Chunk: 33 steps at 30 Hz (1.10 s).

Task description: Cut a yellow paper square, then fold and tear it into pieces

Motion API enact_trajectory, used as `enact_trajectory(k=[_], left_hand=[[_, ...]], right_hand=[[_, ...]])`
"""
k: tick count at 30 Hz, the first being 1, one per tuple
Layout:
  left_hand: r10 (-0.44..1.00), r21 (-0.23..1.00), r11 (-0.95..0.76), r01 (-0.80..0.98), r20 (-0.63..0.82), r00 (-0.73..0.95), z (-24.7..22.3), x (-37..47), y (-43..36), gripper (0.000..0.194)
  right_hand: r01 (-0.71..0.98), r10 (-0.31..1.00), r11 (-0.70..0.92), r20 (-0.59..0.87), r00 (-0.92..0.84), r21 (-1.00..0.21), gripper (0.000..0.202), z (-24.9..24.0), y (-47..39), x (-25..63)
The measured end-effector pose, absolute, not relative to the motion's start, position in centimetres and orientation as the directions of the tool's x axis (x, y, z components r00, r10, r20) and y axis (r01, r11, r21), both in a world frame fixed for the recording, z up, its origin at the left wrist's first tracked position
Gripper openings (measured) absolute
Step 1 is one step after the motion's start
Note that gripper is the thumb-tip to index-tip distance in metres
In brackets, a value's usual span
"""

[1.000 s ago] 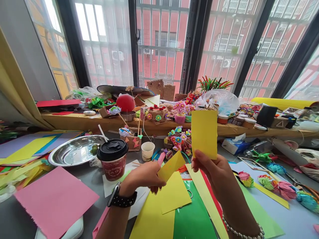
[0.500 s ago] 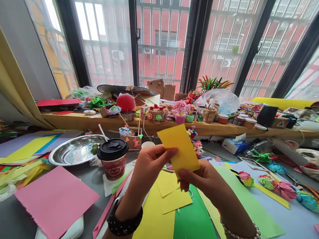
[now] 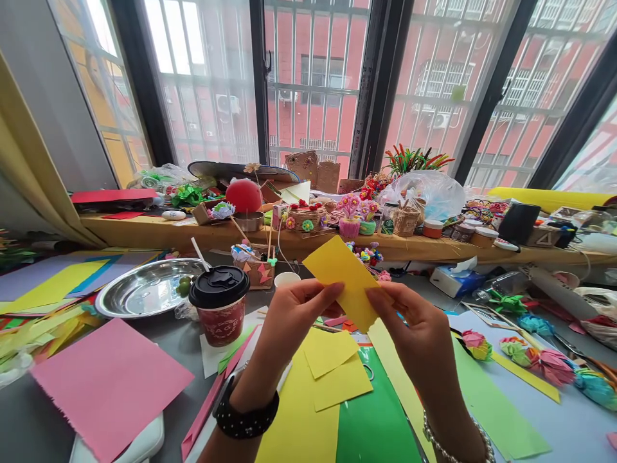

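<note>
Between my two hands a small yellow sheet of paper [image 3: 344, 273] is held up, tilted, above the table. My left hand [image 3: 303, 305] pinches its left edge between thumb and fingers. On the right side, my right hand [image 3: 409, 315] grips the other edge with the thumb on the near face. Below lie two more small yellow paper pieces [image 3: 342, 386], overlapping on a larger yellow sheet [image 3: 294, 431]. A green glossy sheet [image 3: 373, 424] lies to their right, with a metal ring, perhaps a scissors handle, at its upper edge.
A lidded paper coffee cup [image 3: 219, 315] stands left of my left hand, close to a steel plate [image 3: 139, 289] holding small green fruit. Pink paper [image 3: 113, 386] lies at the left. Crumpled paper flowers [image 3: 554, 366] lie at the right. Crafts and jars crowd the windowsill [image 3: 308, 242].
My right hand has moved up from the paper's lower corner to its right edge. The yellow paper has turned and tilts more to the right. My left hand stays nearly in place.
</note>
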<state>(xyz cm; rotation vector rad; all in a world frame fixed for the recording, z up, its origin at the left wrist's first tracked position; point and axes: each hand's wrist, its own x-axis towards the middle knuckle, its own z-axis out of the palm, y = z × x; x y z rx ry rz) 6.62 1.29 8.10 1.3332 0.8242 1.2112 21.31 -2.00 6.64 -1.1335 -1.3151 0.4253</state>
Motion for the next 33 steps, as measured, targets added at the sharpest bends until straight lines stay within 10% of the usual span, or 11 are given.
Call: enact_trajectory(k=[10, 21, 33], left_hand=[[0.960, 0.987, -0.147, -0.063, 0.158, 0.233, 7.8, 6.7, 2.3, 0.022], [0.942, 0.978, -0.160, -0.138, 0.193, 0.276, 7.6, 7.5, 1.7, 0.020], [0.921, 0.953, -0.200, -0.228, 0.262, 0.289, 7.6, 7.4, 1.6, 0.032]], right_hand=[[0.501, 0.781, 0.420, 0.583, 0.226, -0.757, 0.019, 6.5, -1.5, 21.8], [0.706, 0.397, 0.668, 0.915, -0.071, -0.235, 0.044, 5.6, -0.9, 21.2], [0.672, 0.417, 0.727, 0.868, -0.269, -0.141, 0.056, 5.4, -0.5, 21.1]])
